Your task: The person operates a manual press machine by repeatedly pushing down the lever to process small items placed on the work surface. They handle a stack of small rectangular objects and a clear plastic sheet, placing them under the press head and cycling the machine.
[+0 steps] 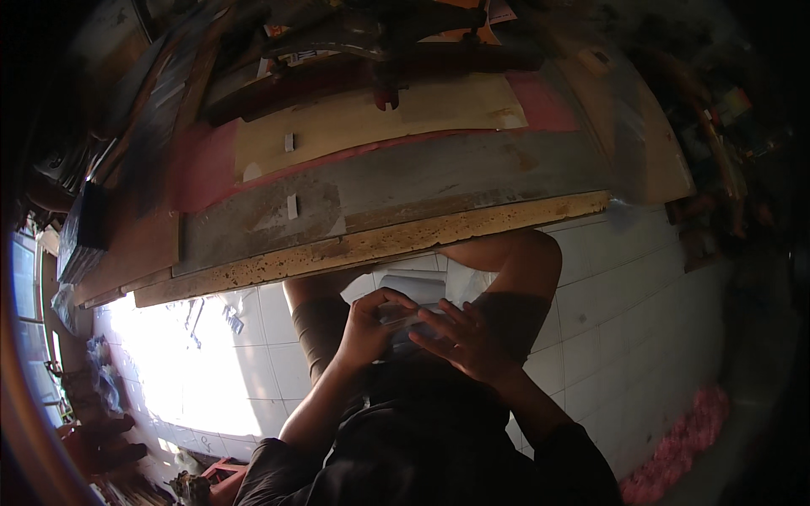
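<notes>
Hands over the lap here, with a thin translucent piece [400,321] sitting between them, in front of the table [380,243] and lower than its rough yellowish edge, so not on the tabletop at all. The left hand [364,327] looks pinched together on it, thumb and fingers closed at the near-left part. The right hand [475,341] is different: fingers spread apart, tips right at the piece's right side, either touching or just beside it, can't tell which.

Key relation, probably: the piece lies to the right of the left hand's pinch and to the left of the right hand's fingertips. The left hand is nearer, since it seems to have the hold.

As for which way it points, best read is crosswise, long axis running roughly from one hand to the other. It's see-through and half covered by fingers, though, so no clear front end and the tilt is anyone's guess. Behind it there's a pale grey thing [411,287] between the knees, over white floor tiles [283,363].
</notes>
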Demonstrator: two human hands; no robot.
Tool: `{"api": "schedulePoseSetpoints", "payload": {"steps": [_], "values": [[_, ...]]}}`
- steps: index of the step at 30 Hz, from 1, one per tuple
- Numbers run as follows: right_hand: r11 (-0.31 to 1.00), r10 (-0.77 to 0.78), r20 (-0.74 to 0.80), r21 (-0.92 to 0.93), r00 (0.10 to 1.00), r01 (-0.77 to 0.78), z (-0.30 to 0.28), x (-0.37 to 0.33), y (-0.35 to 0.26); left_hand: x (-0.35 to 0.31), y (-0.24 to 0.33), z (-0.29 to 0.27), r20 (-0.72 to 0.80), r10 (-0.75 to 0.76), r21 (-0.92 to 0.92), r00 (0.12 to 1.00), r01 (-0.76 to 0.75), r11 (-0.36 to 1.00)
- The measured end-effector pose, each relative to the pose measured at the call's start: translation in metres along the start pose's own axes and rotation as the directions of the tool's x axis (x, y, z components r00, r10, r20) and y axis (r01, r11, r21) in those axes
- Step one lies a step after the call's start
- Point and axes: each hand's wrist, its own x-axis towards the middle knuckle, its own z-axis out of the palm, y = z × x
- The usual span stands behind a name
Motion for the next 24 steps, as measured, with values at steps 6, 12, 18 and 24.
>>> {"api": "schedulePoseSetpoints", "payload": {"steps": [6,12,18,24], "values": [[0.989,-0.021,-0.045,0.147,0.999,0.027,-0.008,0.007,0.008,0.001,-0.004,0.003,-0.03,-0.036,-0.061,0.999,0.035,0.998],[0.784,-0.01,-0.022,0.62,1.0,0.021,-0.052,0.018,-0.016,0.005,0.002,0.005,0.028,-0.063,-0.057,0.998,0.064,0.996],[0.572,0.067,-0.034,0.82,0.997,-0.011,-0.068,0.006,-0.021,0.008,-0.006,0.012,0.025,-0.006,0.003,1.0,0.005,1.0],[0.437,0.078,-0.129,0.896,0.989,0.082,-0.091,0.01,-0.02,0.002,-0.021,0.011,0.025,-0.003,0.089,1.0,0.001,0.996]]}}
